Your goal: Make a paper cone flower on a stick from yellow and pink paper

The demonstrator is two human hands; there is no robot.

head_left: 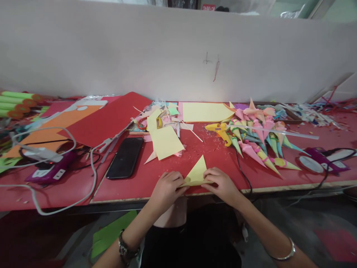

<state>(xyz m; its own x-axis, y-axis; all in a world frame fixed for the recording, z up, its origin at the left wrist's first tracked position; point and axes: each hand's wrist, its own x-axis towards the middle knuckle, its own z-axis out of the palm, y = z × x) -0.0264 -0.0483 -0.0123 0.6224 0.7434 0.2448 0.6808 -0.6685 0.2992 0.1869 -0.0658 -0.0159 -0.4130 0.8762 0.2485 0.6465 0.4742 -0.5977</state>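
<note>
At the near edge of the table (134, 188), the left hand (167, 188) and right hand (223, 186), each in a narrow grip, pinch opposite ends of the yellow paper (196, 172), probably to keep its lower edge level. Its peak points away from the person; its long axis seems to run left to right

The folded paper (196, 172) is light yellow. The counter (134, 190) is red and the phone (125, 158) is black.
</note>
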